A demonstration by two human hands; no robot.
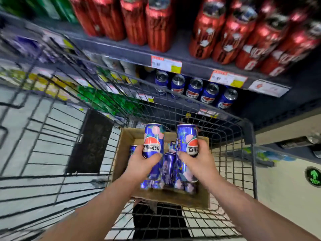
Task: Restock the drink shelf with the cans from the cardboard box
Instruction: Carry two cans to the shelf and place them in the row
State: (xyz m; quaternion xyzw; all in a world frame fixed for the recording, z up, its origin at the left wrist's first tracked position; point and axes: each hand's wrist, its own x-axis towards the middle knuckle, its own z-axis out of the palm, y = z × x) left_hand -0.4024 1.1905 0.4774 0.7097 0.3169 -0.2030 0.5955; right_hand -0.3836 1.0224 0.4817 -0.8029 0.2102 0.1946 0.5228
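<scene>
An open cardboard box point(125, 146) sits inside a black wire cart and holds several tall blue cans point(169, 168) with pink peach prints. My left hand point(142, 162) grips one such blue can point(153, 138) upright above the box. My right hand point(201, 160) grips a second blue can point(186, 136) beside it, also upright. On the drink shelf point(194, 68) straight ahead, a row of similar blue cans point(194, 89) stands on the lower level, with dark room to their right.
The wire cart point(250, 136) surrounds the box, its front rim between me and the shelf. Red cans point(159, 26) fill the upper shelf level. Price tags point(165, 64) hang on the shelf edge. Green and yellow packs point(107, 100) lie lower left. Tiled floor is on the right.
</scene>
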